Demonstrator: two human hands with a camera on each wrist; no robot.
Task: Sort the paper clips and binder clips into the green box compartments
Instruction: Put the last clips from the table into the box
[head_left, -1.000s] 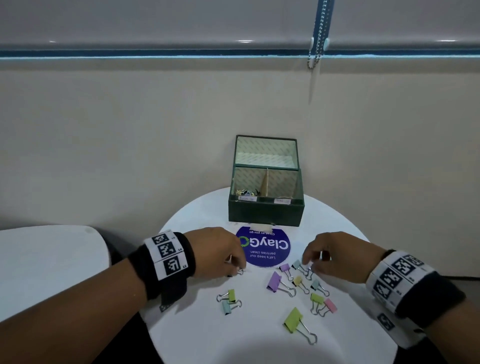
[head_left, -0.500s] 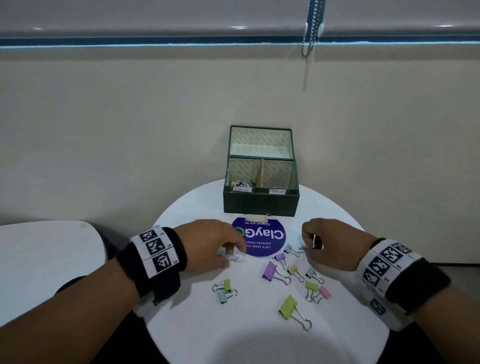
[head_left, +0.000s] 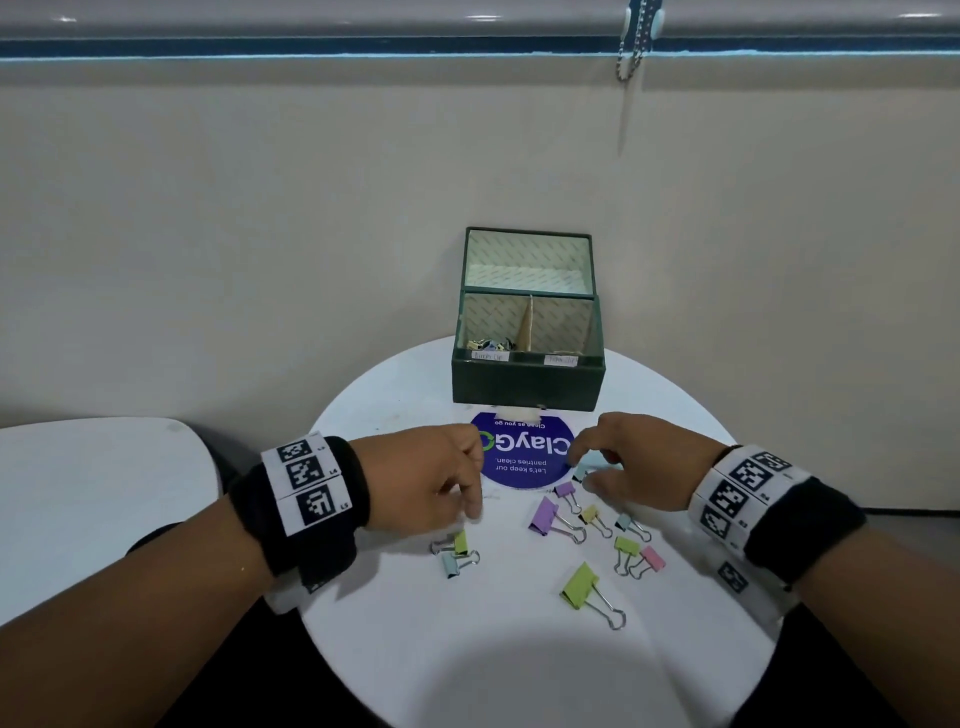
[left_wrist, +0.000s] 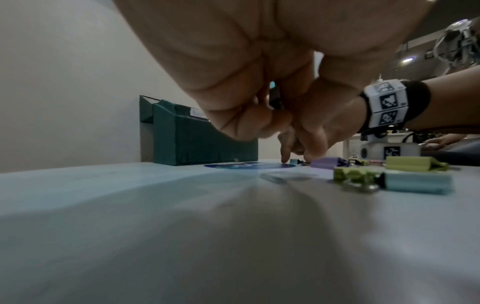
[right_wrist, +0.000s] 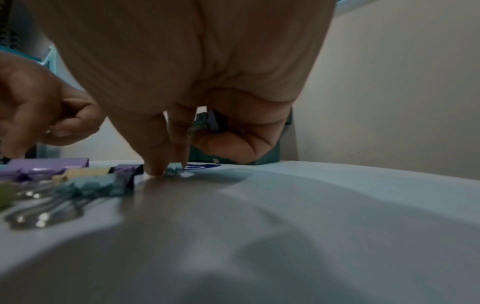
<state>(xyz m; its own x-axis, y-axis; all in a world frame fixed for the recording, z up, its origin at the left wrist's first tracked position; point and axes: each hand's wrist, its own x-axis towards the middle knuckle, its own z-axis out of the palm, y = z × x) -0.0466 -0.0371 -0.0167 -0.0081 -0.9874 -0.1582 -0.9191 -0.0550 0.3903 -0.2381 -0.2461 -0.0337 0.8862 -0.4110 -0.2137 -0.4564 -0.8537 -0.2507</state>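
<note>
The green box (head_left: 527, 382) stands open at the table's far side, with clips in its left compartment (head_left: 491, 344). Several coloured binder clips lie loose, among them a large purple one (head_left: 543, 514) and a large green one (head_left: 579, 584). My left hand (head_left: 470, 512) hovers with curled fingers over a pale paper clip (head_left: 491, 496). In the left wrist view a small dark and blue clip (left_wrist: 274, 96) sits inside those fingers. My right hand (head_left: 584, 470) touches a light blue binder clip (right_wrist: 174, 170) with two fingertips and holds a purple binder clip (right_wrist: 213, 123) in its curled fingers.
A round blue sticker (head_left: 524, 457) lies in front of the box. The white round table (head_left: 467, 649) ends close behind the box at a beige wall. Two small binder clips (head_left: 454, 553) lie just below my left hand. Another white table (head_left: 78, 493) stands at the left.
Both hands have moved slightly towards the sticker. My right fingertips have come down on the light blue binder clip. My left hand has shifted off the pale paper clip.
</note>
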